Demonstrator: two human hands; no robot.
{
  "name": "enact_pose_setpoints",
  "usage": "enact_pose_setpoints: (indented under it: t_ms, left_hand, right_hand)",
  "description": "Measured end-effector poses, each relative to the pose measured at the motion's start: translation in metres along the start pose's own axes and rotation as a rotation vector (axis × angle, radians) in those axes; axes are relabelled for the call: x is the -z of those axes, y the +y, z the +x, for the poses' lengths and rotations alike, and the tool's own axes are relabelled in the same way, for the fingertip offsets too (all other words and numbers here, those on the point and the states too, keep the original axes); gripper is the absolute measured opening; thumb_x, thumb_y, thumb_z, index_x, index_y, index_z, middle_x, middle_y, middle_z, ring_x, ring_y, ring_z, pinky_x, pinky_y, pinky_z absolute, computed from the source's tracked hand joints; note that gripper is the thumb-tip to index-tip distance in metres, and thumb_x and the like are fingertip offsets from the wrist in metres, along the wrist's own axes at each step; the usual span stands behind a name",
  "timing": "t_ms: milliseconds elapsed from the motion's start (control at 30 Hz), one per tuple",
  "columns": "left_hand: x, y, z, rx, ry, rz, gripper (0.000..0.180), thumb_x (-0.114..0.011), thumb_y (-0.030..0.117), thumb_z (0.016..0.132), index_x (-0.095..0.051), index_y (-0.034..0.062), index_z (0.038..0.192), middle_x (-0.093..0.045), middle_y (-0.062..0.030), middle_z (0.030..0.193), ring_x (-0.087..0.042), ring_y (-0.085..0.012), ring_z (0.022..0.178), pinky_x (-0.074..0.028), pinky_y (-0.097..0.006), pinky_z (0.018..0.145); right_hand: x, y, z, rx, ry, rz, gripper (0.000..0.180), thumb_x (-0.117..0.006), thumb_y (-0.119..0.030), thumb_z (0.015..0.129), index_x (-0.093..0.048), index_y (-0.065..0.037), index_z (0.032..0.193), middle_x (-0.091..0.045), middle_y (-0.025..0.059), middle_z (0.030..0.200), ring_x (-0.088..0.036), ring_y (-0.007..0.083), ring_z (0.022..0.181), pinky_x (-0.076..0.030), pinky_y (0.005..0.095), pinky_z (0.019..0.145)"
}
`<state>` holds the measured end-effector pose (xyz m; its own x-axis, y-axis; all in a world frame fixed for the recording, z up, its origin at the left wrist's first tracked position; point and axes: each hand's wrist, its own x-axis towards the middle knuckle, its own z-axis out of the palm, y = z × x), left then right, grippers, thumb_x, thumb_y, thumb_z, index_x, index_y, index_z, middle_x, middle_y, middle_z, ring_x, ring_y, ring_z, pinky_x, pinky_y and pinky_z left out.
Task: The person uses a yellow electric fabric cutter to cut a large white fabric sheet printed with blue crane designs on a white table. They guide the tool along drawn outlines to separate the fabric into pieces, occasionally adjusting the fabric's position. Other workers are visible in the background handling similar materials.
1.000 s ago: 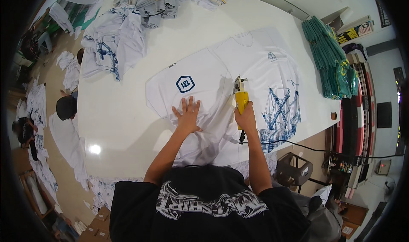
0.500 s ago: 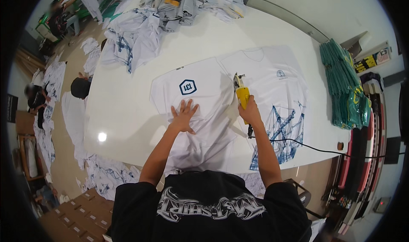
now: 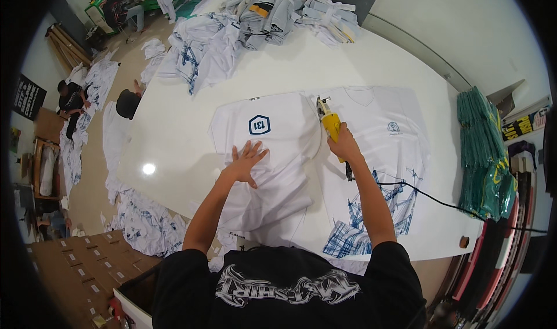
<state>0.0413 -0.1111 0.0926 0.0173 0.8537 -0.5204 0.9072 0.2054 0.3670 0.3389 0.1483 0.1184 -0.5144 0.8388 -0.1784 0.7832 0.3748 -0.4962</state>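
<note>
White fabric (image 3: 287, 140), wrinkled, dark blue hexagon print (image 3: 259, 125), under splayed left hand (image 3: 243, 165)

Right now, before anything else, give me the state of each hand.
Left hand: open, fingers spread on the white fabric, gripping nothing visible.
Right hand: closed around the yellow corded tool.

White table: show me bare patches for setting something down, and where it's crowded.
Bare: the left of the white table, between its edge and the hexagon-marked white panel; also the stretch beyond the shirt front, left of the green stack. Crowded: the middle, with left hand, right hand and yellow cutter; the far edge, under heaped garments.
</note>
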Motion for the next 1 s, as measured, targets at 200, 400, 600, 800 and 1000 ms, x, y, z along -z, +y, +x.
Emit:
enact_pose_setpoints:
  t_ms: [200,400,600,800,1000]
  left_hand:
    - [0.001,0.005,-0.005,0.006,0.028,-0.064,0.149,-0.103,0.034,0.046,-0.020,0.0323,0.169,-0.001,-0.0050,0.179,0.010,-0.0333,0.164,0.007,-0.071,0.124]
    - [0.001,0.004,-0.003,0.011,-0.021,-0.036,0.149,-0.102,0.037,0.048,-0.016,0.0309,0.170,0.001,-0.0076,0.179,0.010,-0.0369,0.163,0.007,-0.072,0.124]
    - [0.022,-0.060,0.007,0.130,0.091,-0.060,0.152,-0.100,0.051,0.049,-0.012,0.0296,0.171,0.004,-0.0104,0.179,0.010,-0.0397,0.163,0.006,-0.073,0.122]
    - [0.010,-0.147,0.052,0.600,0.489,0.190,0.105,-0.077,0.043,0.082,-0.026,0.0023,0.165,-0.023,-0.0257,0.171,-0.017,-0.0504,0.157,-0.012,-0.070,0.124]
    - [-0.037,0.188,0.241,-0.132,0.711,-0.073,0.070,-0.053,0.039,0.104,-0.039,-0.0044,0.157,-0.028,-0.0264,0.168,-0.021,-0.0445,0.158,-0.019,-0.064,0.126]
  right_hand:
    - [0.004,-0.005,0.034,0.039,-0.029,0.003,0.059,-0.067,-0.026,0.089,-0.037,0.005,0.129,-0.061,0.0369,0.119,-0.066,0.0539,0.106,-0.057,0.0569,0.090]
    - [0.002,-0.022,0.080,0.088,-0.019,0.013,0.065,-0.066,-0.030,0.089,-0.036,0.007,0.134,-0.060,0.0378,0.123,-0.066,0.0530,0.110,-0.057,0.0547,0.092]
    - [0.014,-0.025,0.117,-0.032,0.073,0.191,0.064,-0.069,-0.035,0.089,-0.043,0.009,0.129,-0.068,0.0333,0.107,-0.070,0.0497,0.097,-0.058,0.0516,0.085]
    - [0.047,0.023,0.005,-0.236,0.187,0.868,0.051,-0.068,-0.034,0.096,-0.049,0.005,0.123,-0.067,0.0189,0.094,-0.072,0.0288,0.075,-0.061,0.0398,0.062]
    - [0.085,0.097,-0.150,-0.480,0.538,1.203,0.037,-0.065,-0.025,0.102,-0.051,0.000,0.126,-0.063,0.0124,0.094,-0.069,0.0224,0.069,-0.059,0.0359,0.054]
